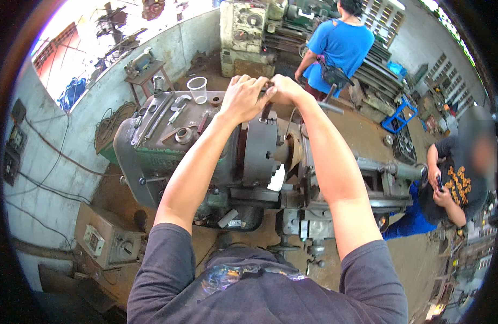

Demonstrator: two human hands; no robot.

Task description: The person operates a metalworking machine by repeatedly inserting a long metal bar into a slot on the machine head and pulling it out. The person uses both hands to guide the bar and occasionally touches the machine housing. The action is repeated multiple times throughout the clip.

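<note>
Both my arms reach forward over a lathe. My left hand (243, 99) and my right hand (285, 89) are closed side by side on the handle of a chuck key (266, 112). Its shank runs down to the top of the dark round lathe chuck (258, 147); my fingers cover most of the handle. Right of the chuck is a brownish round workpiece (295, 150), partly behind my right forearm. A white piece (277, 178) shows just below it. The lathe headstock (168, 159) lies left of my left forearm.
On the headstock top stand a clear plastic cup (198, 90), long wrenches (152, 125) and a metal ring (183, 135). A person in blue (341, 51) stands beyond, back turned. Another person (451, 186) is at right, holding a small dark object. A box with dials (108, 240) sits lower left.
</note>
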